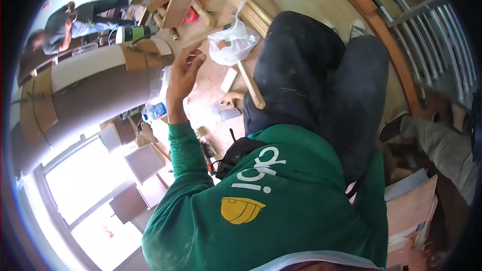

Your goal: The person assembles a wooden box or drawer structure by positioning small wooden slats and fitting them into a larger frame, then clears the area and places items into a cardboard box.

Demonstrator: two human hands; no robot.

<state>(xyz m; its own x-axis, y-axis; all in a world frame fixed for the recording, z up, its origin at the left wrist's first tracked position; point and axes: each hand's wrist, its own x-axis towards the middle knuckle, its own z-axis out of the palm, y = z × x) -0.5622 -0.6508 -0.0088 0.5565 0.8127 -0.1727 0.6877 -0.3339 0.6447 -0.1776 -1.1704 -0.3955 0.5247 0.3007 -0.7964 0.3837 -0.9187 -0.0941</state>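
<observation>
My left hand (182, 81) is raised in front of me on the left, fingers bent and thumb close to the index finger. A thin pale thing seems to show between them, too small to name. Beside it lies a white plastic bag (233, 45), its top twisted, with something orange-brown inside. A wooden stick (251, 86) extends from the bag toward my knee. Near it are a small white block (229, 80) and what looks like a handsaw (228, 109) with a wooden handle. My right sleeve (374, 195) hangs at my side; the hand is hidden.
A large pipe-like roll (90, 78) with cardboard bands runs along the left, near a water bottle (154, 112). Wooden boards (236, 2) lie ahead. Metal bars (432, 40) stand at the right. One person (83, 22) bends at the far left; another's leg (442, 145) shows at right.
</observation>
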